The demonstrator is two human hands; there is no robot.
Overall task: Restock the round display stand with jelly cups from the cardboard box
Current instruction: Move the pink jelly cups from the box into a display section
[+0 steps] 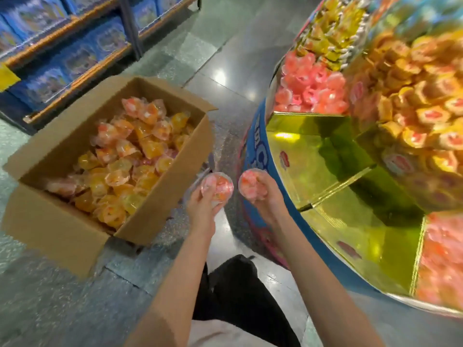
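Observation:
An open cardboard box (55, 221) sits on the floor at the left, filled with several orange, yellow and pink jelly cups (120, 169). My left hand (203, 209) grips a pink-orange jelly cup (220, 185) just right of the box. My right hand (265, 196) grips another pink jelly cup (250, 182) beside the blue rim of the round display stand (260, 146). A bare, shiny gold compartment (313, 156) of the stand lies right of my hands. Neighbouring compartments hold pink cups (310, 88) and orange-yellow cups (421, 103).
Blue shelving with boxed goods (65, 53) stands at the back left. The glossy tiled floor (225, 58) runs between box and stand. My knee in dark trousers (238, 291) is below my arms. A gold divider (338, 186) splits the bare compartment.

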